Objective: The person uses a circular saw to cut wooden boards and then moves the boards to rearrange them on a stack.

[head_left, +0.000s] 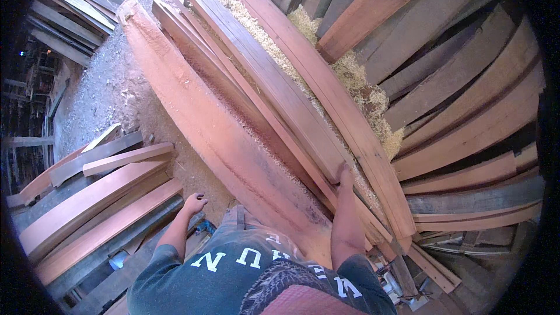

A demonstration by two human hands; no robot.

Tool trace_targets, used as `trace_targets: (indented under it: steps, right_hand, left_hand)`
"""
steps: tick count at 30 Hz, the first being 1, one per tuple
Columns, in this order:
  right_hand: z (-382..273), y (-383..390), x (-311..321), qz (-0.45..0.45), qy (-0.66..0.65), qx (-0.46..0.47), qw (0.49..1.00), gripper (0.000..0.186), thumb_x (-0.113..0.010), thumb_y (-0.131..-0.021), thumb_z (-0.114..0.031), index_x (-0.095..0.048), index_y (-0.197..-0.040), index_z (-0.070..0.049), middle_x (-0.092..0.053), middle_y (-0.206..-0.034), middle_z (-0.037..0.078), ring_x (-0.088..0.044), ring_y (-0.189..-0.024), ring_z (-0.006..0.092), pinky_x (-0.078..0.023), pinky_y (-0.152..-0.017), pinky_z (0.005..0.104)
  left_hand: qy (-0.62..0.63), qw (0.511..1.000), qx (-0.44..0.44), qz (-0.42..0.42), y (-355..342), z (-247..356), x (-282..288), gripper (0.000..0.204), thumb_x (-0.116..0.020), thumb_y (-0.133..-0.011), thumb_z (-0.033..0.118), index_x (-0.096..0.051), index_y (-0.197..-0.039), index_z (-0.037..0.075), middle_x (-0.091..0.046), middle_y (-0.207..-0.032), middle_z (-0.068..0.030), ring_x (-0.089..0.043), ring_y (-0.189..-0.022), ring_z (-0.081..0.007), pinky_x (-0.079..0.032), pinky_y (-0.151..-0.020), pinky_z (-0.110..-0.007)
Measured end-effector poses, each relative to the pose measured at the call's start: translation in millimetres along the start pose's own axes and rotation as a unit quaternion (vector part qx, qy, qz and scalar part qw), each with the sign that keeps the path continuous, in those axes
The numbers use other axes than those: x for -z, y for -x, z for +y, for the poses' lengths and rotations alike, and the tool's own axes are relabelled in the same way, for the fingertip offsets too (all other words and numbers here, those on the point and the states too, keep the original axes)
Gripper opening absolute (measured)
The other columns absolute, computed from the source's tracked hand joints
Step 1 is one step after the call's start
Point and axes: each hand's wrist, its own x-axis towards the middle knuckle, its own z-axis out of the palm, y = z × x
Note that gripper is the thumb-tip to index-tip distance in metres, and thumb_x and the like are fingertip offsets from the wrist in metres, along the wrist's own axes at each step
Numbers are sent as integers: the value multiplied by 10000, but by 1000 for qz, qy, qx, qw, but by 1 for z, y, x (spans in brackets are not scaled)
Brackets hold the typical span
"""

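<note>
My right hand (345,174) is at the near end of a long, brown, smooth-faced wooden plank (265,84), its fingers bent over the end. The plank slants away to the far left, on top of or against other boards. My left hand (195,203) hangs beside my waist with loosely curled fingers and nothing visible in it. Left of the plank lie a thin reddish board (256,105) and a wide beam (192,102) coated in orange sawdust. A long reddish board (326,93) runs along the plank's right side.
Pale wood shavings (361,90) fill the gaps to the right. Many dark and reddish boards (466,87) are stacked along the right side. More cut timbers (99,204) lie at the left, near my left arm. Dusty ground (111,90) stretches toward the far left.
</note>
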Motion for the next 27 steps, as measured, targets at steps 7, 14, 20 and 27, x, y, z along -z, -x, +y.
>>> trace_targets:
  steps: [7,14,20,27]
  right_hand:
    - [-34,-5,-13,-14,-62,-75,995,608,-554,-1072,-459,-575,-1440,24,-644,-1387,121,-619,-1249,249,-488,-1081,358]
    - [6,-65,-2,-34,-110,-101,988,512,-580,-1061,-425,-613,-1383,-30,-665,-1362,127,-664,-1196,273,-549,-1026,447]
    - [3,-59,24,-97,-135,-34,985,438,-548,-1084,-300,-564,-1419,-17,-673,-1360,125,-669,-1177,269,-549,-1033,445]
    - [-128,-4,119,86,96,134,983,446,-693,-989,-300,-704,-1316,2,-736,-1255,141,-661,-1133,228,-499,-1017,372]
  left_hand:
    - [14,1000,-13,-9,-25,24,0,599,-746,-908,335,-654,-1379,-24,-724,-1291,-236,-702,-1204,-335,-543,-1044,-402]
    - [12,1000,-13,-21,-30,37,8,584,-742,-922,305,-643,-1391,-28,-725,-1301,-218,-710,-1188,-316,-551,-1026,-400]
    - [39,998,-8,-42,-31,48,3,552,-749,-925,240,-639,-1387,-40,-739,-1260,-214,-720,-1143,-293,-562,-998,-389]
    - [-3,996,-22,-91,-77,7,-16,515,-771,-944,196,-641,-1404,5,-732,-1225,-163,-707,-1080,-220,-580,-863,-363]
